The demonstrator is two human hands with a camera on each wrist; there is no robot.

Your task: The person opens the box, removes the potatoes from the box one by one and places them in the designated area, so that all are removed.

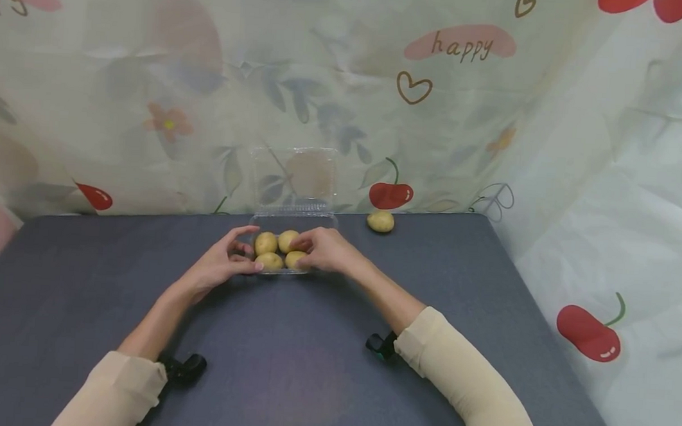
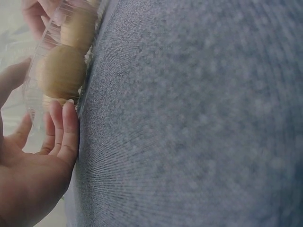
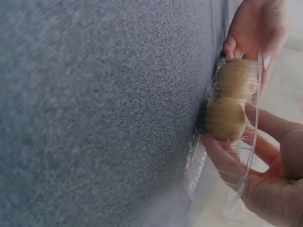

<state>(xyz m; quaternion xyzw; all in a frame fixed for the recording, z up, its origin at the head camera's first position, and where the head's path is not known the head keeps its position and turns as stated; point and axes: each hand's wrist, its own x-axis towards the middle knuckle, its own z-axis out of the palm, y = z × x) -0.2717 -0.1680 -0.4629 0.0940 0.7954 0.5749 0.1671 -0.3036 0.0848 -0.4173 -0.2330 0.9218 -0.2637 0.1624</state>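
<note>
A clear plastic container [image 1: 282,273] stands near the table's back edge, its hinged lid [image 1: 293,178] raised behind it. Several potatoes [image 1: 269,261] sit inside in two rows. My left hand [image 1: 223,258] holds the container's left end, thumb along the front rim and forefinger toward the back corner. Its other fingertips [image 2: 70,111] press the clear end wall in the left wrist view. My right hand [image 1: 324,249] reaches into the right end. Thumb and fingers pinch the front right potato [image 3: 226,119], seen through the ribbed wall in the right wrist view.
One loose potato [image 1: 380,221] lies on the dark grey table [image 1: 287,352] at the back edge, right of the container. A patterned curtain [image 1: 347,97] hangs right behind the table, and a white sheet [image 1: 618,227] hangs along the right side.
</note>
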